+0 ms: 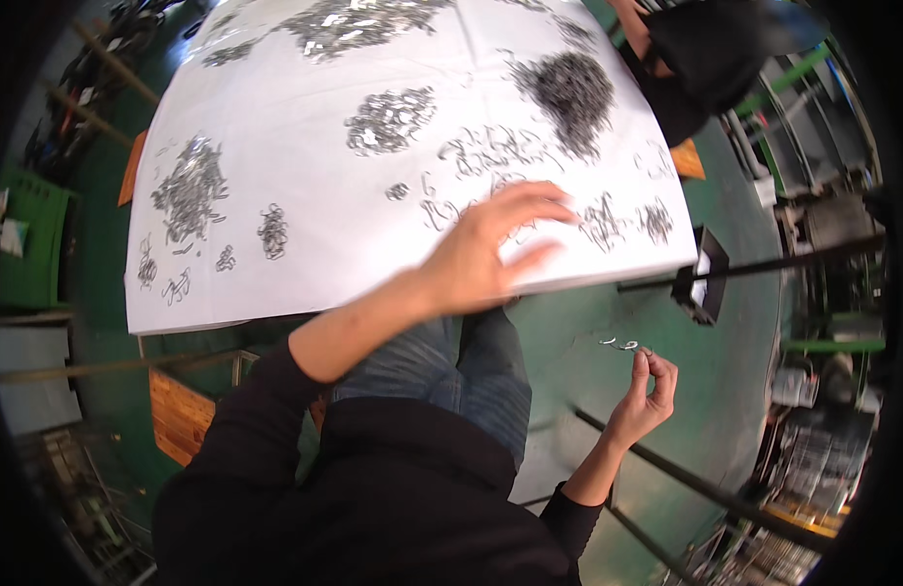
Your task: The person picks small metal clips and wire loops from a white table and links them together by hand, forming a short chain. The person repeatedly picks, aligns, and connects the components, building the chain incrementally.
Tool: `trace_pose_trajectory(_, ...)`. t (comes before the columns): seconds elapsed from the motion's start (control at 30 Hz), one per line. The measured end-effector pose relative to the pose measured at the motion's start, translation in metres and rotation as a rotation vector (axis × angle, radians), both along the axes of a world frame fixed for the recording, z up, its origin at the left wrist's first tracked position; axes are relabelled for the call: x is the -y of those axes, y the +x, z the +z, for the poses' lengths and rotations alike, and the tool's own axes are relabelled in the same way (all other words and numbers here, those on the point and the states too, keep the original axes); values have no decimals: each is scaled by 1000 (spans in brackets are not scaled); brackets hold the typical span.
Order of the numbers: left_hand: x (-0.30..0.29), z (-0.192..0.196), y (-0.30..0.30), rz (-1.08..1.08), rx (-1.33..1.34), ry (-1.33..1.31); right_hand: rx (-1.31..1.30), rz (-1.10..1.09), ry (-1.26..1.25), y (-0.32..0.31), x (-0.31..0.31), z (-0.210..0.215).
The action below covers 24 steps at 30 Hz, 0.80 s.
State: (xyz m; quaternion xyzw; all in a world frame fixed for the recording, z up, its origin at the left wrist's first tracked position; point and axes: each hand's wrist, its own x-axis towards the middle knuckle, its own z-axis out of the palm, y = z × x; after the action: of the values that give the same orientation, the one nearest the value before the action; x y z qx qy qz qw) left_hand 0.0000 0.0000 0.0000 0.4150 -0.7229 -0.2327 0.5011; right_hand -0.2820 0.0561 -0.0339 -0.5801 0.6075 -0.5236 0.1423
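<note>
My left hand (pixel 490 249) reaches out flat, fingers spread and holding nothing, over the near right part of the white-covered bench (pixel 275 107), resting on or just above a thin scatter of small metal clips (pixel 490 156). My right hand (pixel 647 391) is off the bench to the right, raised over the green floor (pixel 578 322), thumb and forefinger pinched on one small bent metal piece (pixel 627 345). Denser heaps of the same parts lie farther off: a dark pile (pixel 573 93) at far right, a grey pile (pixel 391 119) in the middle, another (pixel 189 190) at left. Another person's dark sleeve (pixel 710 49) shows at the far right corner. To do this well, I judge I should keep the pinch firm on the held piece and use my open fingertips to separate single clips from the scatter, not drag a tangle.
</note>
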Motion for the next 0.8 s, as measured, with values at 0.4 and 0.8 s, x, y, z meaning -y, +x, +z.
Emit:
trace_pose_trajectory(0.4,118,-157,198,669,807,223,37,279,52,88,56,4)
trace_pose_trajectory(0.8,56,-110,198,731,478,120,-5,414,107,144,76,13)
